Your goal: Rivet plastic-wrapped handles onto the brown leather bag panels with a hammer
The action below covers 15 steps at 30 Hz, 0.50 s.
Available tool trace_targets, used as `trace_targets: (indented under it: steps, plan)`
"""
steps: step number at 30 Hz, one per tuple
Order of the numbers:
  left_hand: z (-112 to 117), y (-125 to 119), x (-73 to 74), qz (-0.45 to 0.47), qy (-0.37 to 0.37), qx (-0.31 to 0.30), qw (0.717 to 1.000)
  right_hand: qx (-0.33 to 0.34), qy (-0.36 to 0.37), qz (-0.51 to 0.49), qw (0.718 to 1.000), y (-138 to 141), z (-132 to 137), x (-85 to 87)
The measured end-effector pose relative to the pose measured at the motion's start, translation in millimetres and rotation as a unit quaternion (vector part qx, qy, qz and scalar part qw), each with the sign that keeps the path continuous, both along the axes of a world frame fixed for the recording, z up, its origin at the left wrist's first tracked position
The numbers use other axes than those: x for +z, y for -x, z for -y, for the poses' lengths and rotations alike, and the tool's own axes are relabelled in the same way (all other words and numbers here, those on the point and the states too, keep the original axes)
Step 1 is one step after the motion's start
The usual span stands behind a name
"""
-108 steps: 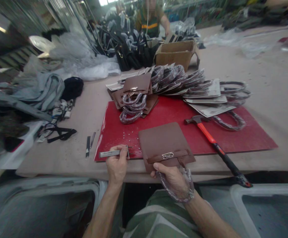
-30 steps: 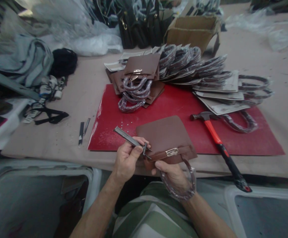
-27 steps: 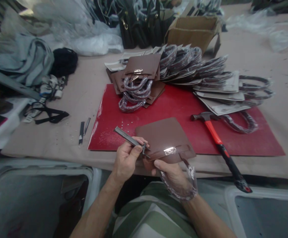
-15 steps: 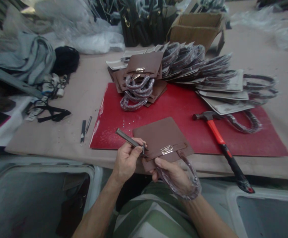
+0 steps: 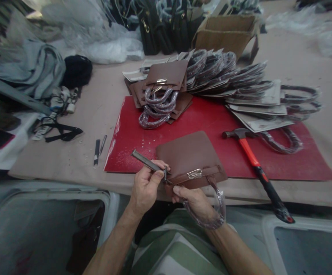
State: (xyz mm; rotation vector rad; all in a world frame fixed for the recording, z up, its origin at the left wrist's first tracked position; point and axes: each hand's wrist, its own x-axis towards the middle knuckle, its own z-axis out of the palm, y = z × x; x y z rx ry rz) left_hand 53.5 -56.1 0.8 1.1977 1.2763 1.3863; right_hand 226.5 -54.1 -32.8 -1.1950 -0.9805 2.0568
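My left hand is closed around a grey metal bar-shaped tool. Its end near my thumb has a short dark crosspiece, close to the left edge of a brown bag panel; whether they touch I cannot tell. My right hand pinches the panel's lower left edge, thumb on top. A gold-coloured clasp sits on the panel's strap. The plastic-wrapped handle loops over my right wrist. Part of the panel rests on or just above a red mat.
A claw hammer lies on the mat at right. Behind are stacked brown bag panels, more wrapped-handle pieces and a cardboard box. Two small metal tools lie left of the mat. Grey bins stand below the table edge.
The panel has tilted up slightly and shifted a little to the right. My right hand has moved slightly left along its lower edge, while my left hand keeps hold of the metal tool.
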Motion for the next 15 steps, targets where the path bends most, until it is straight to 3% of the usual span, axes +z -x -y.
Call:
trace_targets:
  steps: [7, 15]
  plan:
    - [5, -1, -9.5, 0.076, -0.034, 0.005, 0.997, -0.04, 0.009, -0.057, 0.998, 3, 1, -1.6]
    - [8, 5, -12.9, 0.065, -0.044, -0.018, 0.997, -0.046, 0.009, -0.053, 0.997, 6, 1, 3.0]
